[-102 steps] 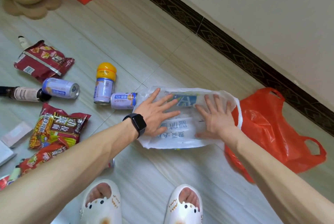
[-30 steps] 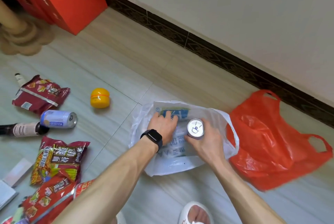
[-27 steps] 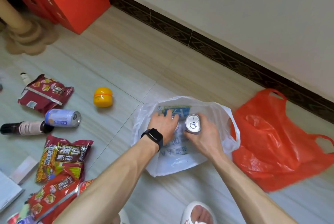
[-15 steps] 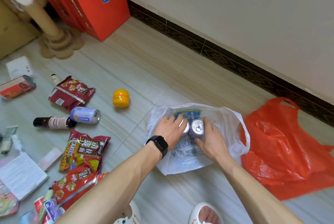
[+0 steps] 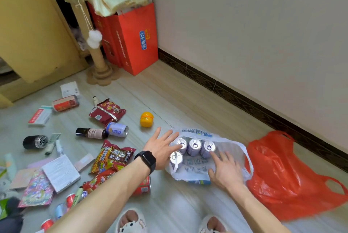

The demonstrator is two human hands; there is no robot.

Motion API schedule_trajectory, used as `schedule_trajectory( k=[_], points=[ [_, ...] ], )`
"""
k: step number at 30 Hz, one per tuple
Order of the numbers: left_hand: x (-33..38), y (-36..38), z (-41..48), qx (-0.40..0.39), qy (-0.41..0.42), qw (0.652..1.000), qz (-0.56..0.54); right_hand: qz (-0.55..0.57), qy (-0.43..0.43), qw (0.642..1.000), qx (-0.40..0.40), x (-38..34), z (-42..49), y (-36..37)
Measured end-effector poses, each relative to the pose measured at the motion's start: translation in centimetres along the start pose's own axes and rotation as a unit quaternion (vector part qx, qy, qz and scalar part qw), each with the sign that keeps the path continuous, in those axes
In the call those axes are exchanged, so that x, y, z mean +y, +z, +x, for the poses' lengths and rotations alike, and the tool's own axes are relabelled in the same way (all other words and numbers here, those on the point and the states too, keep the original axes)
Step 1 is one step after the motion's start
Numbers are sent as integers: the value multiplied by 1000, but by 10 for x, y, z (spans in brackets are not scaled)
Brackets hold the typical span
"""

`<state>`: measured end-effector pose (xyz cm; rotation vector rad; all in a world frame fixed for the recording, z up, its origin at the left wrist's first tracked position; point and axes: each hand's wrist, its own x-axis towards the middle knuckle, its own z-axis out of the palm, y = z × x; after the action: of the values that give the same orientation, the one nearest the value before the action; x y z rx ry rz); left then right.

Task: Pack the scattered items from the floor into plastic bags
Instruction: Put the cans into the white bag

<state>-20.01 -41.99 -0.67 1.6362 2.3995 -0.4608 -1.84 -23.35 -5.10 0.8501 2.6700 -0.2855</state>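
The pale tiled floor (image 5: pixel 169 89) is carrying everything, and the loose goods are lying mostly to the person's left. Two plastic bags are sitting side by side near the wall. The orange bag (image 5: pixel 282 176) is slumping flat and looking empty, probably waiting its turn. The white bag (image 5: pixel 233 151) is lying open-mouthed just ahead of the person's feet, so things can go straight down into it.

Both hands are working at that bag, apart from each other and gripping nothing. The left hand (image 5: pixel 162 148) is reaching in with straight, splayed fingers against the left-hand cans, seemingly steadying them. The right hand (image 5: pixel 224 170) is lying flat and spread on the plastic, likely pinning it so it is not sliding.

Four pale cans (image 5: pixel 195 145) are standing upright inside, three in a back row and one in front, packed close so they are propping each other. One matching loose can (image 5: pixel 117 129) is lying on its side, touching one dark bottle (image 5: pixel 90 133). I am counting three snack packets (image 5: pixel 113 157), and one yellow capsule (image 5: pixel 146 118) is sitting just beyond the left hand
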Motion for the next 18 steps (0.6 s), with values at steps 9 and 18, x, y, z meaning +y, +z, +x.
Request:
schedule_trajectory(
  k=[9,18],
  points=[
    [-54,-30,-98,62,-211,968,-124,-6,-186,978,94,-71,-29,-84],
    [-111,42,-235,31,-392,892,-222,-64,-344,931,104,-182,-29,-122]
  ],
)
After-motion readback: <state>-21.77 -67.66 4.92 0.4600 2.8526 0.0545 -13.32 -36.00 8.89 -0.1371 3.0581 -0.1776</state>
